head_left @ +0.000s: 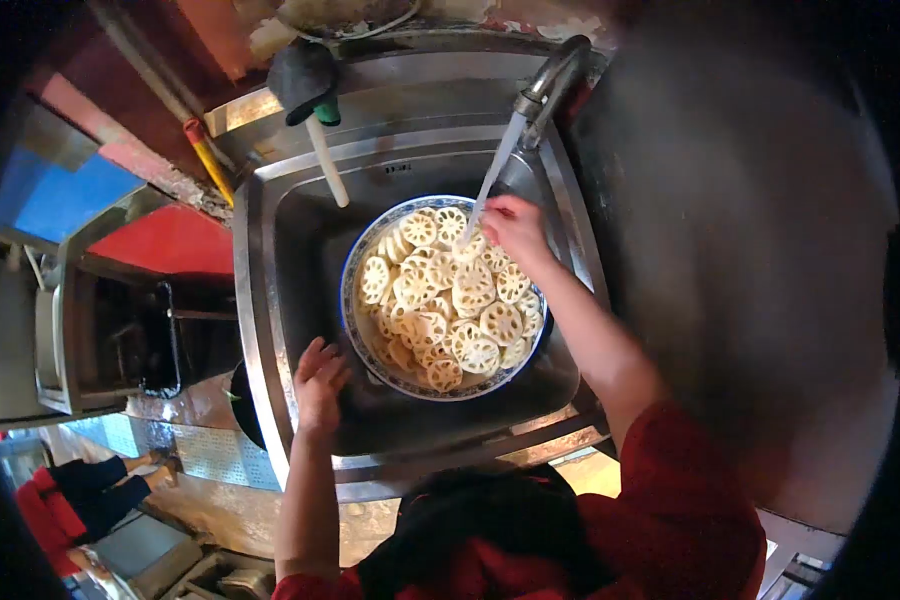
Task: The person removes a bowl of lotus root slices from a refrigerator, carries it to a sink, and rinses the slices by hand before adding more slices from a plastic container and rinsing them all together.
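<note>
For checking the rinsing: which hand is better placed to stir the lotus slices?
Probably the right hand: it is over the white round lotus slices; left hand rests on the steel sink.

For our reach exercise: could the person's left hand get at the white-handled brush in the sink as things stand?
Probably yes: the left hand rests beside the bowl, and bare sink lies between it and the brush.

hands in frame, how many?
2: left hand at the sink edge beside the bowl; right hand over the lotus slices under the tap stream. Another person lower left: hands may be hidden.
</note>
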Demonstrator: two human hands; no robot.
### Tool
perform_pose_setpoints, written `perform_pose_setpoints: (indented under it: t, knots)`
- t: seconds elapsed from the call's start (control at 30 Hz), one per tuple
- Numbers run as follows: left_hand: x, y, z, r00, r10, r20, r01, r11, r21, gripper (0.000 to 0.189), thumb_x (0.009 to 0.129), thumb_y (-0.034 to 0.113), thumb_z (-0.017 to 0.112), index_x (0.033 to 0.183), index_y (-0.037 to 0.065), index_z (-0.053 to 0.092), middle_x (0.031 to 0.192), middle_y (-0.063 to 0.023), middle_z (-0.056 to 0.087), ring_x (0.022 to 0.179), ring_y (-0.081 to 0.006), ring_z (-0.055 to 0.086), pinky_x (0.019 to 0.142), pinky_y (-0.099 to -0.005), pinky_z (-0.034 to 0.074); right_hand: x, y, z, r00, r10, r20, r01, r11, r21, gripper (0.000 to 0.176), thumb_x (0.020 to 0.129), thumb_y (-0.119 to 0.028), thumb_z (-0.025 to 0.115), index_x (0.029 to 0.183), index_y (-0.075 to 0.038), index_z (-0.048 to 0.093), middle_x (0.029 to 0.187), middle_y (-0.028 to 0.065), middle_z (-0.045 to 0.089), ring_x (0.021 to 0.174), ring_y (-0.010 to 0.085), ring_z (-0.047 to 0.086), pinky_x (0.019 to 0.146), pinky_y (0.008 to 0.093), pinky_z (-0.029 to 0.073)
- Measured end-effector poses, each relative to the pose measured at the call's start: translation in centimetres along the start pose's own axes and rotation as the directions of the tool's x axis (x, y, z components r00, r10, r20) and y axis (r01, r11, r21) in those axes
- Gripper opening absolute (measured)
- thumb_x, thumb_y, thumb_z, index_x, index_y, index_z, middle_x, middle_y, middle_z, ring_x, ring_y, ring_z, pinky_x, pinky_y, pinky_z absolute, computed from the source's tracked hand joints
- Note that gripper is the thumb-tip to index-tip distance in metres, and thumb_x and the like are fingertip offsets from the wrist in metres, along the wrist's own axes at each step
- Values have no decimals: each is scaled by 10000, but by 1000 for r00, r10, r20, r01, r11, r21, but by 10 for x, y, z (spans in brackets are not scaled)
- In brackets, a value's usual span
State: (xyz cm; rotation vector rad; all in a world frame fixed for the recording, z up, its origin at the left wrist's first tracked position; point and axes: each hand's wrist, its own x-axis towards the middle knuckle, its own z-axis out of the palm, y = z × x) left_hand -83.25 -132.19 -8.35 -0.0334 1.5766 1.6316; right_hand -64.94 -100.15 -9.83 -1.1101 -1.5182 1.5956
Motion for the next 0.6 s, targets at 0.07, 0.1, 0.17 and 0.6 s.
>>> perform_pose_setpoints:
  t: [0.07,0.1,0.17,0.6]
  knots:
    - [-23,21,-14,975,222,-11,-212,942,262,374,826,12,565,1195,28,508,1080,-115,585,917,-212,592,808,-300,475,7,-36,28,995,100,26,-100,994,37,156,746,-148,623,827,-16,641,690,76,641,610,187,620,558,296,489]
    - [-21,18,-37,891,454,-14,-417,829,371,323,828,31,569,1149,23,538,1023,-106,605,885,-205,599,797,-309,476,6,-45,37,977,206,45,-209,975,78,184,737,-186,623,804,-18,650,683,92,642,603,212,621,549,318,487]
    - [-26,25,-65,679,734,-19,-544,520,659,259,828,68,577,1081,12,579,942,-97,631,847,-201,609,787,-315,472,15,-15,41,996,28,-84,-47,970,-237,218,735,-220,624,785,-11,653,668,111,640,591,255,618,549,339,490]
    - [-14,31,-75,831,517,-206,58,288,956,572,865,399,520,1320,82,379,1144,-212,543,1029,-383,524,851,-445,429,13,-11,23,886,98,453,-11,982,-190,213,877,-98,549,1055,-2,615,990,153,651,917,274,643,789,320,518]
